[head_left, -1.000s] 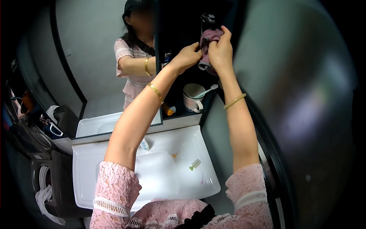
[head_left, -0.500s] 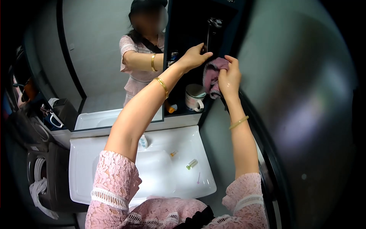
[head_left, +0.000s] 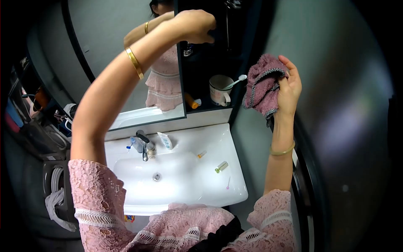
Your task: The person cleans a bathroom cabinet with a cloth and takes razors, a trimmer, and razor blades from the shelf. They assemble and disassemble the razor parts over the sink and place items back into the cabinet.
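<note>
My right hand (head_left: pixel 287 94) is closed on a mauve cloth (head_left: pixel 263 84) with a black-and-white edge, held up to the right of the dark shelf. Its bunched folds hang from between my thumb and fingers. My left hand (head_left: pixel 196 26) is raised at the upper part of the open shelf (head_left: pixel 210 69), beside the mirror edge. Its fingers bend away into the dark, and I cannot see whether they hold anything. Lower in the shelf stands a mug (head_left: pixel 220 94) with a toothbrush (head_left: pixel 236 81) leaning in it. An orange tube (head_left: pixel 192 101) lies beside the mug.
Below is a white washbasin (head_left: pixel 184 197) with a faucet (head_left: pixel 145 145), a blue-capped bottle (head_left: pixel 136 144) and a white tube (head_left: pixel 165 140). Several small items, including a clear green-ended one (head_left: pixel 221 166), lie on its right side. A mirror (head_left: pixel 121 80) stands behind; a washing machine (head_left: pixel 54 168) is at left.
My left hand has moved up and left, its fingers now turned down. My right hand has carried the cloth rightward, away from the shelf. The toothbrush in the mug is now plainly visible.
</note>
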The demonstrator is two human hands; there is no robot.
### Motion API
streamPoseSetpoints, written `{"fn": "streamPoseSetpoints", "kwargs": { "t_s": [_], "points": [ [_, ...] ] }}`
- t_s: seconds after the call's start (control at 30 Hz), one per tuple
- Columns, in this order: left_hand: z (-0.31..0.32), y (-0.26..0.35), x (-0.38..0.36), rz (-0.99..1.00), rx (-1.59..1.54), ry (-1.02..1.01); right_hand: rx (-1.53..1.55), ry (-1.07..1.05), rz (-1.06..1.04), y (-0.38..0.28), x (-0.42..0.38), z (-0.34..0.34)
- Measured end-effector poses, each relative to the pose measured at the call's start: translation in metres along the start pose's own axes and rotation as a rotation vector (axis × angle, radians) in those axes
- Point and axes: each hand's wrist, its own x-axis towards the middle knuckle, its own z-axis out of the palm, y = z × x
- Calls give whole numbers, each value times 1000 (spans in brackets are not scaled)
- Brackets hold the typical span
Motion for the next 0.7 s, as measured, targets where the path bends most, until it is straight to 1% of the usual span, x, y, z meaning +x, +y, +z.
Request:
{"fn": "streamPoseSetpoints", "kwargs": {
  "t_s": [0.03, 0.07, 0.1, 0.2, 0.3, 0.33, 0.43, 0.5, 0.57, 0.63, 0.7],
  "points": [
    [-8, 2, -3, 13, 116, -152, 20, -8, 16, 3, -4, -1],
    [-6, -1, -2, 42, 197, -256, 22, -18, 26, 7, -8, 0],
    [-4, 1, -3, 35, 199, -263, 29, -22, 32, 12, -11, -1],
    [3, 8, 1, -42, 293, -476, 51, -79, 52, 27, -17, -1],
    [22, 3, 5, -56, 285, -471, 72, -104, 85, 28, -22, 2],
    [26, 2, 10, -78, 309, -556, 75, -108, 95, 27, -22, 4],
    [36, 3, 15, -91, 308, -564, 78, -147, 75, 31, -19, 7],
    [42, 4, 16, -94, 285, -542, 78, -146, 82, 31, -16, 13],
    [50, 6, 15, -224, 181, -398, 102, -178, 68, 32, -12, 19],
    [48, 5, 16, -225, 157, -410, 117, -188, 68, 31, -9, 25],
    [48, 3, 16, -206, 69, -424, 89, -207, 60, 32, -4, 28]
  ]
}}
